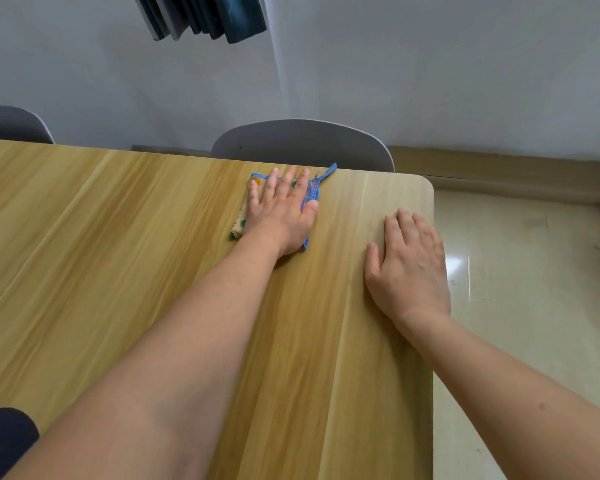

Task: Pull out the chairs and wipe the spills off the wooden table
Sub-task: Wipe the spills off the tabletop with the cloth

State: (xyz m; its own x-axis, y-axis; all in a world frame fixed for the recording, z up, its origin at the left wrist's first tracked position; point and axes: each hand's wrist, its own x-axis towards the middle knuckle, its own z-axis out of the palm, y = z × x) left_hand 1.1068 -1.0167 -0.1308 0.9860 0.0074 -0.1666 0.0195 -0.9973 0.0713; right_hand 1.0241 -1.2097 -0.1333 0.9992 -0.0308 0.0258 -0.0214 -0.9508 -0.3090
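Observation:
The wooden table (118,237) fills most of the view, its rounded far right corner near the top right. My left hand (283,209) presses flat with straight fingers on a small cloth (312,192) with blue trim, close to the table's far edge. A blue loop of the cloth sticks out past the edge. My right hand (407,265) rests flat on the table near its right edge, holding nothing. A grey chair (302,143) stands behind the far edge, right beyond the cloth. I see no spill on the wood.
A second grey chair (11,124) shows at the far left behind the table. A white wall rises behind both, with dark panels (201,15) hanging at the top. Glossy beige floor (520,271) lies to the right, with a wooden skirting board (499,171).

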